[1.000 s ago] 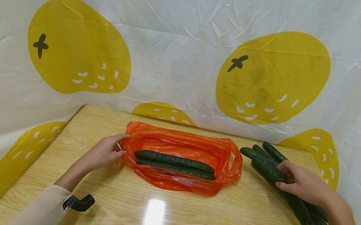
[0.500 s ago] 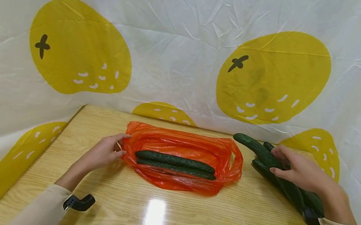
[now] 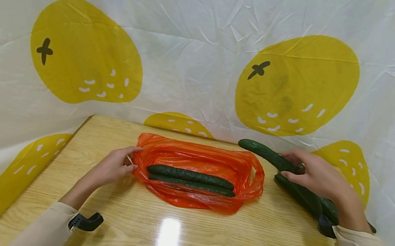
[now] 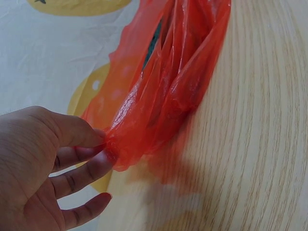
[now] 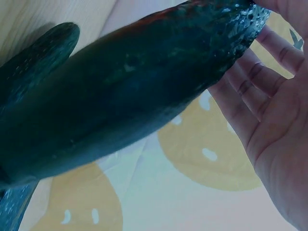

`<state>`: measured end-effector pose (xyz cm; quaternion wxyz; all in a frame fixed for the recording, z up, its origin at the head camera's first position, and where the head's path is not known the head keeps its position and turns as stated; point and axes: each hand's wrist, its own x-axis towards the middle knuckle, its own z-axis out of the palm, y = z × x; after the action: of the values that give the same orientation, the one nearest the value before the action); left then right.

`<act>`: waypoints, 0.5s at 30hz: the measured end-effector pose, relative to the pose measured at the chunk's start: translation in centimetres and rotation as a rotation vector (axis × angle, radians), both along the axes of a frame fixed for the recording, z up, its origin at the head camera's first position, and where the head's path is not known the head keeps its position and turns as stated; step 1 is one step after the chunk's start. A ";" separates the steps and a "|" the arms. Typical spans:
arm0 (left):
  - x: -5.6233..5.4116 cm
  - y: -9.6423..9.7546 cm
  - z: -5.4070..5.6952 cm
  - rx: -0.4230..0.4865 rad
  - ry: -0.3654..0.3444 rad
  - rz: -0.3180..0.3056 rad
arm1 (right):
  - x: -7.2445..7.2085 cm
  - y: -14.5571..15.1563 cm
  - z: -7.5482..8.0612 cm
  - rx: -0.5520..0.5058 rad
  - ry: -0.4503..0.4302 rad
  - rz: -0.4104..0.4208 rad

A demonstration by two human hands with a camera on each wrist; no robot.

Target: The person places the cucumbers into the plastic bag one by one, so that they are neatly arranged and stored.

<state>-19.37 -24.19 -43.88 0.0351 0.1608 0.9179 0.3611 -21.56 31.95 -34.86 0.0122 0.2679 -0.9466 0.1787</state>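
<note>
My right hand [image 3: 319,176] grips a dark green cucumber [image 3: 261,150], raised and pointing left toward the bag. In the right wrist view this cucumber [image 5: 120,91] fills much of the picture, its far end at my fingers [image 5: 250,82]. Beneath that hand several more cucumbers [image 3: 299,196] lie on the table, partly hidden by hand and sleeve. A red plastic bag [image 3: 181,198] lies spread in the middle, mouth gaping, with two cucumbers [image 3: 190,176] side by side inside. My left hand [image 3: 116,164] pinches the left end of the bag [image 4: 159,101] between thumb and fingers.
The wooden table [image 3: 118,223] ends at the back against a white curtain [image 3: 190,74] printed with yellow fruit. A black strap [image 3: 86,222] sticks out from the left wrist.
My right hand has drawn one cucumber up and leftward from the pile, and its tip now reaches above the bag's right end. The left hand and the bag have stayed put.
</note>
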 end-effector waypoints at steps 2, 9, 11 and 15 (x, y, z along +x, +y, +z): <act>0.0 0.0 0.0 -0.006 -0.002 0.001 | -0.2 -0.4 0.2 -0.009 -0.014 0.008; 0.0 -0.1 0.0 -0.008 -0.003 0.005 | -0.8 -1.9 0.5 -0.029 0.011 0.053; 0.0 -0.1 0.0 -0.005 -0.003 0.002 | -1.1 -2.3 0.6 -0.024 0.044 0.071; 0.0 -0.1 0.0 -0.001 -0.002 -0.001 | -1.4 -3.1 0.7 -0.007 0.094 0.106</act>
<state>-19.33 -24.26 -43.85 0.0362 0.1608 0.9179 0.3609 -22.98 28.85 -34.18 0.0479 0.3256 -0.9289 0.1696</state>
